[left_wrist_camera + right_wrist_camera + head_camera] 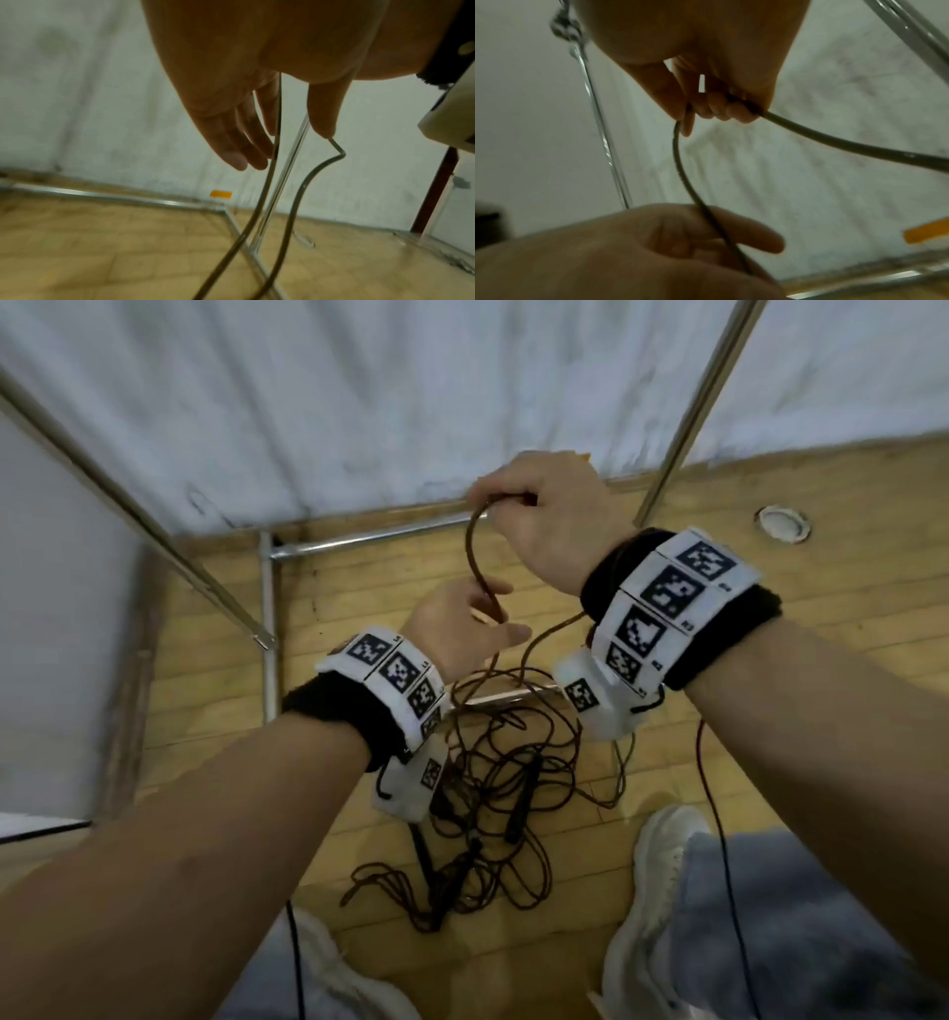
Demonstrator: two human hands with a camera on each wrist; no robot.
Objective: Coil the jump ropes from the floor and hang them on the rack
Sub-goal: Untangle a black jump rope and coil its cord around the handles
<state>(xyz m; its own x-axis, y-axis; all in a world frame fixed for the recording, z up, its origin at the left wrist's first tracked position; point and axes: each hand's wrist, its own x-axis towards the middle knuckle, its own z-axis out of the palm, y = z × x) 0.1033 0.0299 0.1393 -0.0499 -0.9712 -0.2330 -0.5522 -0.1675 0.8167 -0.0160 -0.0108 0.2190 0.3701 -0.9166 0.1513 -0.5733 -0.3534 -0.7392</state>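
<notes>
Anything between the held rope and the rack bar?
Nothing visible. The right hand grips the rope right beside the rack bar; the left hand guides it below. The rest is tangled on the floor.

Tangled jump ropes cover the floor between the shoes; rack bars fence the far side.

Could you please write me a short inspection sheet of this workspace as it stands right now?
Surface: wooden plank floor.
Job's things: brown jump rope runs between both hands; tangled rope pile with dark handles lies on the floor; metal rack stands by the wall.
Clutter: nothing seen.
Hands: right hand grips the rope, fingers curled; left hand below, rope passing between thumb and relaxed fingers.
Cables: thin dark cable hangs from the right wrist.
Surroundings: white wall; round floor fitting; pale shoes.
</notes>
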